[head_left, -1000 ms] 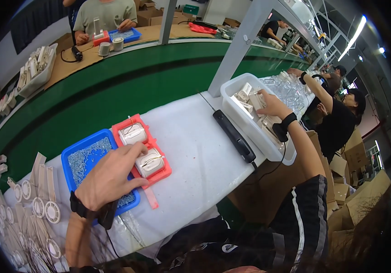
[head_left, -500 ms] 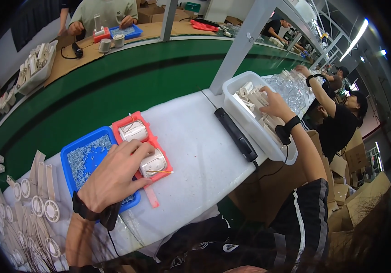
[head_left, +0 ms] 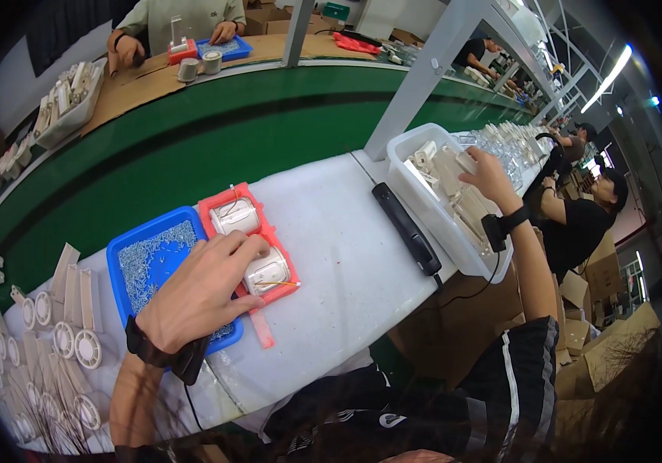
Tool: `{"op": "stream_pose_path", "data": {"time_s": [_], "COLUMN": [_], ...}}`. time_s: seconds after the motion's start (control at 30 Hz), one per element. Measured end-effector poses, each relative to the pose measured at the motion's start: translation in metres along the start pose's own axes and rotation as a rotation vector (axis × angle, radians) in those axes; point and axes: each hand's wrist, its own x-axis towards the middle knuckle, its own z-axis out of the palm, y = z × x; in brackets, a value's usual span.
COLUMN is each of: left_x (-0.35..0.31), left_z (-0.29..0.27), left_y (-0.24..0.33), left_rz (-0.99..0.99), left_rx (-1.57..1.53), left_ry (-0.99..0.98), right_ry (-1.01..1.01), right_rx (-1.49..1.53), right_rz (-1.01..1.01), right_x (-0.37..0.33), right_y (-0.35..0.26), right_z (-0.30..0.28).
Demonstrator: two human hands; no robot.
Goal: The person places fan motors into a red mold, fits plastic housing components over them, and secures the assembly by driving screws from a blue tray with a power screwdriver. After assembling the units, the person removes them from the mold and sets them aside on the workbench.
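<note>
My left hand [head_left: 203,289] is curled over the left side of a red fixture [head_left: 267,231], its thumb at the near edge. Two white rounded plastic housings sit in the fixture; the far housing [head_left: 234,217] has a thin wire on top. My fingertips touch the near housing [head_left: 269,272], which has a thin yellowish wire. Beside and partly under this hand lies a blue tray [head_left: 163,270] of small silvery screws. Over a white bin, my right hand [head_left: 493,177] pinches a pale plastic part [head_left: 466,162]. More pale parts fill the bin [head_left: 493,266].
A black electric screwdriver [head_left: 406,228] lies beside the bin. Pale parts with round ends [head_left: 65,343] crowd the left of the table. A green conveyor belt [head_left: 300,116] runs behind, below a grey post [head_left: 427,73]. Co-workers sit across and to the right.
My right hand has moved slightly right over the bin and now has a pale part between its fingers. My left hand stays on the fixture. The view has shifted a little.
</note>
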Motion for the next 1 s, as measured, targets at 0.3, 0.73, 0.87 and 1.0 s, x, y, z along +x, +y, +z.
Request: {"op": "stream_pose_path", "data": {"time_s": [0.3,0.73,0.87,1.0], "left_x": [0.002,0.010,0.013,0.015], "left_z": [0.007,0.013,0.016,0.018], "left_y": [0.002,0.001,-0.006,-0.010], "left_rz": [0.112,0.158,0.169,0.160], "left_rx": [-0.074,-0.208,-0.312,-0.366], "left_ry": [0.123,0.131,0.148,0.168], "right_ry": [-0.111,-0.190,-0.293,-0.467], "right_rx": [0.271,0.457,0.952,1.787], "right_rz": [-0.224,-0.315,0.238,0.112], "right_x": [-0.051,-0.075,-0.073,-0.071], "right_y": [-0.130,-0.192,-0.203,-0.207], "right_z": [-0.019,0.043,0.018,0.021]}}
